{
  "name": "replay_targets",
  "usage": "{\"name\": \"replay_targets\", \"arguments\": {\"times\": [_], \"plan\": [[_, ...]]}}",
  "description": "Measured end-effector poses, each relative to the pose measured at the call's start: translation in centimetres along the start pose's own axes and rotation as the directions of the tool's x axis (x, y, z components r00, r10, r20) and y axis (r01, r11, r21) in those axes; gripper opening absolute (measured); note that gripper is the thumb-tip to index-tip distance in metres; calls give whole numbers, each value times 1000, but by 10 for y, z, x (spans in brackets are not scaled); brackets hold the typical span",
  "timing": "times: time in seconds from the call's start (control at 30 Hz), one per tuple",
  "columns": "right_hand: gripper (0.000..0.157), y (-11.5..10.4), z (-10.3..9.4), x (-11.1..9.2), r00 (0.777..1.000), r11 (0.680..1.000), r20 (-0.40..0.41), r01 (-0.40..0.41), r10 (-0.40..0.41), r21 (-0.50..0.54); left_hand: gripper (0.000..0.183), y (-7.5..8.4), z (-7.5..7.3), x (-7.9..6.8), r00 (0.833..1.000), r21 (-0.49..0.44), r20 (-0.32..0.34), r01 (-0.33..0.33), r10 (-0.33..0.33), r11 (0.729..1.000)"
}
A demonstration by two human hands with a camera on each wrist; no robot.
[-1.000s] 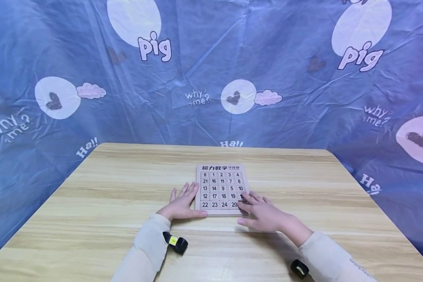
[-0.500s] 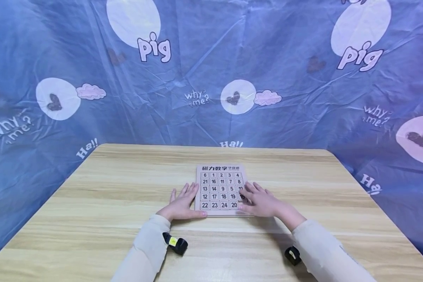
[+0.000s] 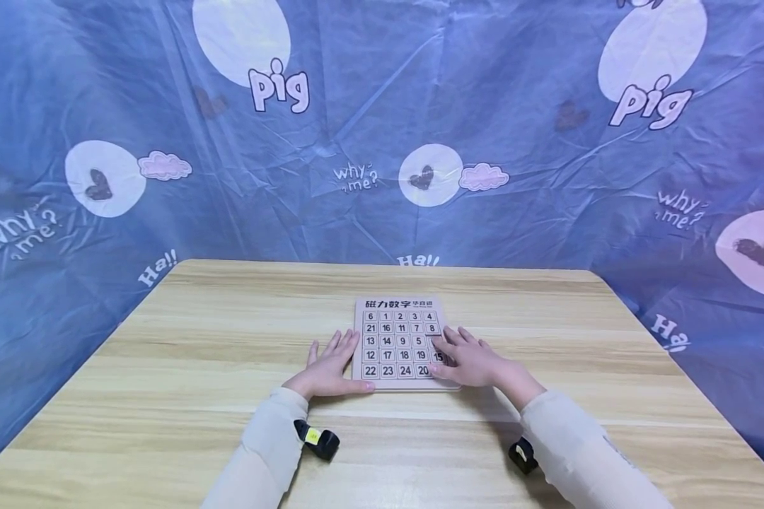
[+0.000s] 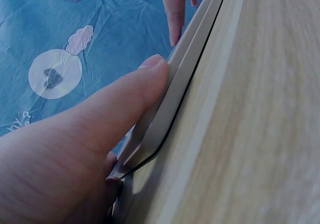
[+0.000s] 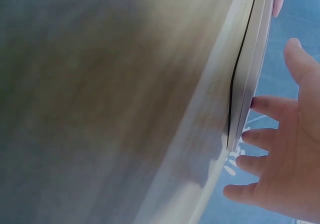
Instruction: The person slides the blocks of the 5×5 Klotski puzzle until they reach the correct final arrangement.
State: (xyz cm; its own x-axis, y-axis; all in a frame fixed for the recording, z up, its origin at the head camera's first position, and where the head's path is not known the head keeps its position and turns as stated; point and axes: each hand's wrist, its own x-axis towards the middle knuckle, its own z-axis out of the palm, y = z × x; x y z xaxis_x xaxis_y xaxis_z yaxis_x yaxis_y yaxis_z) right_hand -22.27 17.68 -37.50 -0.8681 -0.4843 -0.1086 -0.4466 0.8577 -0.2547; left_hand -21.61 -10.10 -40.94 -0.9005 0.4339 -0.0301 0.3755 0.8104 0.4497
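Observation:
A number sliding puzzle (image 3: 396, 385), pale with rows of black-numbered tiles, lies flat on the table. My left hand (image 3: 325, 371) steadies it at the left: fingers straight along the side, thumb (image 4: 147, 78) resting on the front edge. At the opposite side, my right hand (image 3: 474, 359) reaches over the rightmost column, index fingertip at the third row, beside the 15 tile (image 3: 438, 357). Its thumb covers the bottom right corner of the grid. Beneath the 8 tile (image 3: 431, 328) shows a dark strip. The fingers spread apart in the right wrist view, tips at the puzzle's edge.
The wooden table (image 3: 229, 318) extends around the puzzle on all sides. Behind it hangs a blue printed curtain (image 3: 331, 212). Black wrist cameras (image 3: 321, 444) sit at both sleeves, close above the tabletop.
My right hand has shifted forward and slightly left along the right column. The 10 tile, visible earlier, no longer shows, and a dark strip appears below the 8. My left hand stays put.

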Motion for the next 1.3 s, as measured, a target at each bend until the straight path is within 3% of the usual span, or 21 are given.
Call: {"name": "replay_targets", "arguments": {"times": [0.77, 1.0, 1.3], "plan": [[67, -6, 3, -19, 996, 997, -29, 80, -80, -23, 101, 1, -1, -1, 1000, -9, -3, -4, 4, 1000], [63, -14, -5, -10, 997, 997, 3, 78, -78, 3, 101, 1, -2, -1, 1000, -5, -3, -3, 3, 1000], [67, -38, -4, 15, 994, 992, 61, 97, -92, -83, 101, 1, -2, -1, 1000, -12, 3, -2, 2, 1000]]}}
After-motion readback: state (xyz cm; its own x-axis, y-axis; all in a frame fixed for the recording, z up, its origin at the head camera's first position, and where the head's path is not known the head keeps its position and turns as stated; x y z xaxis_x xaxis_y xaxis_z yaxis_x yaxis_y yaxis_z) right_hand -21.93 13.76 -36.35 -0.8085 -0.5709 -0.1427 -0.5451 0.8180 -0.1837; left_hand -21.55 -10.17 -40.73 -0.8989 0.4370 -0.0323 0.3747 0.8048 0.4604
